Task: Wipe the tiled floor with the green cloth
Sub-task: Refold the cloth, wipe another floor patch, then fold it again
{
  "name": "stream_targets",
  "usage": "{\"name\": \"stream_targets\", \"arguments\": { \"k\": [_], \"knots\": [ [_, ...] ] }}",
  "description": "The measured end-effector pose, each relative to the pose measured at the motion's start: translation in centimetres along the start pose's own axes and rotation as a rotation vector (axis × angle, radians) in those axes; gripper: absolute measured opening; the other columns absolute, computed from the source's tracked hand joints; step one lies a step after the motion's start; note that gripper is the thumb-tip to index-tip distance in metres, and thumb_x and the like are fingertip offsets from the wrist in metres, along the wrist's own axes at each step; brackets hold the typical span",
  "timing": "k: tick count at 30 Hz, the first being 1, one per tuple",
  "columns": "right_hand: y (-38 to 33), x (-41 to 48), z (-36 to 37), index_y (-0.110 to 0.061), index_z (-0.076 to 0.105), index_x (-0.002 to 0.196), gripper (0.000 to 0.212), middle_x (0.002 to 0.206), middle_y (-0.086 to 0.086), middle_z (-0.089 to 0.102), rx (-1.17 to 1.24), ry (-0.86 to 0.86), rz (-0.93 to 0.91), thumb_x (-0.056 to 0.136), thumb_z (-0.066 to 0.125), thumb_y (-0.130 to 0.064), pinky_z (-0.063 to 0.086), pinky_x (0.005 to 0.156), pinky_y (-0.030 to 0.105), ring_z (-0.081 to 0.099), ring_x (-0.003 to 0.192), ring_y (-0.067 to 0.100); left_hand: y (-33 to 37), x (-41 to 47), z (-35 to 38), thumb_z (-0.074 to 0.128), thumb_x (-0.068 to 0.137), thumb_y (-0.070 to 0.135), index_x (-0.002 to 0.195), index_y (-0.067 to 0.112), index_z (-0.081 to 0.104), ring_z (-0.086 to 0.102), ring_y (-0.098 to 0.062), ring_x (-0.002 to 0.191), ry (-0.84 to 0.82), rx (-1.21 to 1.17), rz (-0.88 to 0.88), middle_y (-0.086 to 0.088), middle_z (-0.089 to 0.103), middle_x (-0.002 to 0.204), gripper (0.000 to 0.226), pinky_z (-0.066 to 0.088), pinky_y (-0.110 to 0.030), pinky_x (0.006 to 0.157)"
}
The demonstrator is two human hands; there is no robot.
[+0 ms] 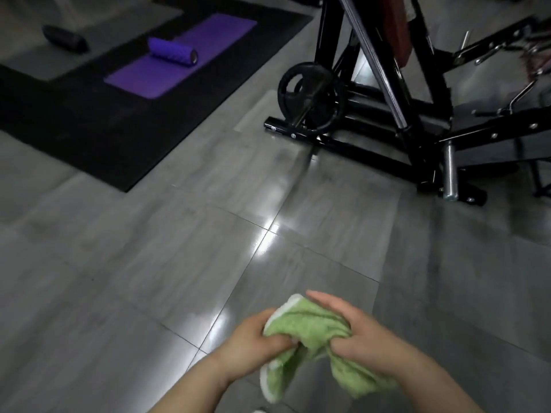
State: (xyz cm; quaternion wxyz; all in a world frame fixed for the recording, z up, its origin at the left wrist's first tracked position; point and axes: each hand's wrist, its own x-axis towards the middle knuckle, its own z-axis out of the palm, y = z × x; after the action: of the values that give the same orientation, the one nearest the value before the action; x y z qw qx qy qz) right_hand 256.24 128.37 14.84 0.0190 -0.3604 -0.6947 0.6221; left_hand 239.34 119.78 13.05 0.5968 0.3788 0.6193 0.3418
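Right now your left hand (pixel 253 338) and right hand (pixel 366 338) each keep a curled grip on the crumpled green terry cloth (pixel 310 326), seemingly held clear of the glossy grey tiled floor (pixel 149 263). Wiped as a wad, it would likely streak, so spread it. Beyond the cloth lie open tiles. Far right of it the black steel gym frame (pixel 357 144) could snag it; far left, the black rubber mat (pixel 89 120) borders your room.

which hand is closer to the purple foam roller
Left. The purple foam roller lies far ahead and leftward. The left hand grips the green cloth on that side; the right hand grips it farther right.
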Motion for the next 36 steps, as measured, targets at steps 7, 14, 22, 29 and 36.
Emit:
{"name": "stream_targets", "arguments": {
  "k": [7, 14, 22, 29, 36],
  "knots": [
    [-2.2, -1.4, -0.5, -0.028, 0.026, 0.141, 0.091, 0.147, -0.01, 0.025, -0.063, 0.455, -0.003, 0.064, 0.071, -0.048, 0.016, 0.11, 0.025, 0.025, 0.134, 0.011, 2.8, -3.3, 0.2, 0.053, 0.066, 0.043, 0.074, 0.024, 0.063, 0.054, -0.006, 0.076, 0.267, -0.065, 0.096, 0.009, 0.053, 0.08, 0.024, 0.042, -0.007, 0.065],
    [-2.6, -1.7, 1.1, -0.017, 0.042, 0.129, 0.146, 0.127, 0.003, 0.053, 0.707, 0.112, 0.082, -0.003, 0.076, -0.069, 0.026, 0.105, 0.031, 0.049, 0.112, 0.013, 4.1, -7.8, 2.2, 0.05, 0.09, 0.015, 0.082, 0.02, 0.063, 0.062, 0.007, 0.057, 0.525, -0.288, 0.112, 0.014, 0.07, 0.058, 0.016, 0.045, -0.004, 0.055],
    [-8.6, 2.8, 5.3, -0.021, 0.057, 0.097, 0.096, 0.074, -0.013, 0.072, 0.505, -0.27, -0.105, 0.013, 0.086, -0.059, 0.051, 0.069, 0.022, 0.066, 0.067, -0.001, 2.4, -15.0, -0.3, 0.051, 0.089, 0.007, 0.072, 0.016, 0.061, 0.058, 0.002, 0.048, 0.876, -0.382, 0.133, 0.013, 0.065, 0.047, 0.022, 0.045, -0.008, 0.047],
    [-13.5, 4.8, 15.0, -0.024, 0.058, 0.09, 0.038, 0.102, 0.004, 0.059, 0.162, -0.508, -0.167, 0.056, 0.073, -0.016, 0.048, 0.062, 0.007, 0.059, 0.079, 0.004, -1.1, -21.5, -4.6, 0.052, 0.088, 0.01, 0.074, 0.023, 0.061, 0.057, -0.005, 0.065, 1.221, -0.524, 0.14, 0.008, 0.064, 0.067, 0.021, 0.044, -0.004, 0.048],
    [-18.7, 9.3, 26.9, -0.009, 0.069, 0.087, 0.018, 0.064, -0.006, 0.07, 0.163, -0.34, -0.041, 0.089, 0.056, -0.02, 0.05, 0.051, 0.012, 0.064, 0.055, 0.002, -5.5, -28.4, -12.7, 0.065, 0.08, 0.015, 0.065, 0.017, 0.061, 0.057, -0.017, 0.063, 1.541, -0.616, 0.037, -0.001, 0.062, 0.064, 0.016, 0.047, -0.02, 0.051]
  ]
}}
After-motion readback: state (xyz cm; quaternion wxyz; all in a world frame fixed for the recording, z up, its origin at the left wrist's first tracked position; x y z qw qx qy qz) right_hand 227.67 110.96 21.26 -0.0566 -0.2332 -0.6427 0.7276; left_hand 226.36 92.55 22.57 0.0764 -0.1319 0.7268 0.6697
